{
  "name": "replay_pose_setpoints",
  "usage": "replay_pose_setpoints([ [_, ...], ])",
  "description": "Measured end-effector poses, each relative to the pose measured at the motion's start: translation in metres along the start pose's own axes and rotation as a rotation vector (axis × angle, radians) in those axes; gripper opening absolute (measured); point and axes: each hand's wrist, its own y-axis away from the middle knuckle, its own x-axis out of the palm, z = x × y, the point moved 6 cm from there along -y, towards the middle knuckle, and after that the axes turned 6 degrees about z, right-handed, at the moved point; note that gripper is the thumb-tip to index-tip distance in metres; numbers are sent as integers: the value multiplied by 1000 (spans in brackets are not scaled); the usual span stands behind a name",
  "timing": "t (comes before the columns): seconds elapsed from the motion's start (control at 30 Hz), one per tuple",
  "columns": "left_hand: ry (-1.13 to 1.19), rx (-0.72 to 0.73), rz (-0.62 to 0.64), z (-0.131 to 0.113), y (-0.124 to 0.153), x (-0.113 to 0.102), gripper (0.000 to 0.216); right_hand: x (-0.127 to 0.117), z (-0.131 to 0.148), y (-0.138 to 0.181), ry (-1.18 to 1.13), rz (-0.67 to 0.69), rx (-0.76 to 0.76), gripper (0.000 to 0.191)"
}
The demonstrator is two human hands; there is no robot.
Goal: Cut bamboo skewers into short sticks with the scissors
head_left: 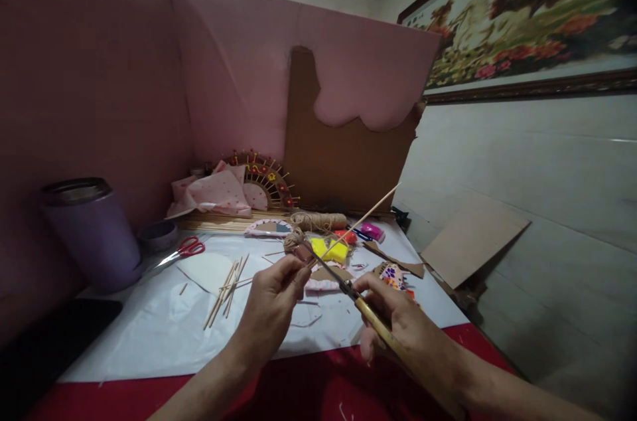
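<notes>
One black slab (pixel 70 341) lies at the near left corner of the table (pixel 144 348). Beyond it a purple tumbler (pixel 94 238) stands at the left edge, with a tape roll (pixel 159 235) just beside it. Next come red-handled scissors (pixel 192 247), then a white cutout (pixel 199 271) partly under a loose heap of sticks (pixel 229 291). Toward the far edge sit a spotted pink cloth (pixel 213 190) and, just beside it, an arched fan (pixel 279 183) trimmed with red and yellow flowers.

My left hand (pixel 276 295) has thumb and fingers pressed together, clamped on the low end of a thin stick (pixel 371 211), which slants up to the right over the table's middle. Below and behind it I see a trimmed half-disc (pixel 328 276), yellow packets (pixel 338 251) and a twine roll (pixel 323 222); a tall cardboard piece (pixel 343 162) stands at the far edge.

My right hand (pixel 403 315) is wrapped round the wooden handle of a knife (pixel 379 321). Its blade crosses the stick close to my left fingertips; I cannot tell whether the two touch. Farther right, a pink packet (pixel 372 232) lies near the far right corner.
</notes>
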Motion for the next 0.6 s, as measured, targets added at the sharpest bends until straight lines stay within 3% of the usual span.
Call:
replay_pose_setpoints([
  [0.1,94,-52,18,2,-2,1,31,2,2,0,24,-20,-9,29],
  [0.37,612,-516,305,22,5,12,22,0,12,1,173,-51,-30,33],
  [0.53,711,-592,489,22,10,22,23,-3,3,4,154,-24,-68,42],
  [0.6,658,-546,439,22,7,23,26,-4,-2,4,93,-10,-61,40],
])
